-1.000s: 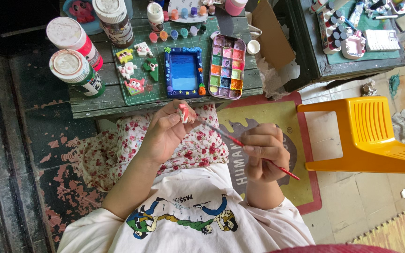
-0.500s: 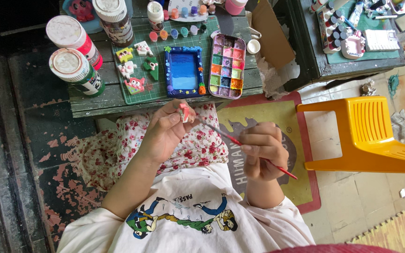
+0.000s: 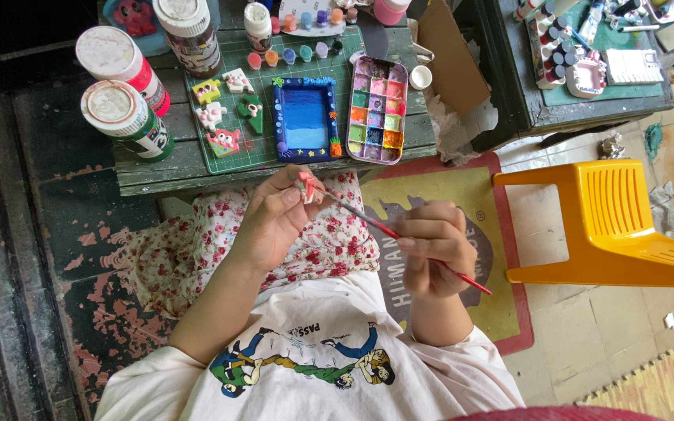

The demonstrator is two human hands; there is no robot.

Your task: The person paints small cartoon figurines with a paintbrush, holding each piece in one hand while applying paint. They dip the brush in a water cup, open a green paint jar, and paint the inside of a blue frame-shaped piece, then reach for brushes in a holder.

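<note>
My left hand (image 3: 274, 218) holds a small red and white painted figure (image 3: 305, 187) over my lap, above the flowered cloth (image 3: 196, 242). My right hand (image 3: 431, 249) grips a thin red-handled paintbrush (image 3: 399, 235), and its tip touches the figure. Just beyond my hands, a low green wooden table (image 3: 196, 168) carries a green cutting mat (image 3: 259, 152) with a blue painted picture frame (image 3: 305, 118), several small painted figures (image 3: 224, 117) and a rectangular paint palette (image 3: 376, 113).
Three big lidded paint jars (image 3: 122, 117) stand at the table's left. Small paint pots (image 3: 290, 54) line the far side. A yellow plastic stool (image 3: 618, 226) lies on its side at right. A second table (image 3: 587, 70) with paint supplies sits at top right. A printed mat (image 3: 470, 234) covers the floor.
</note>
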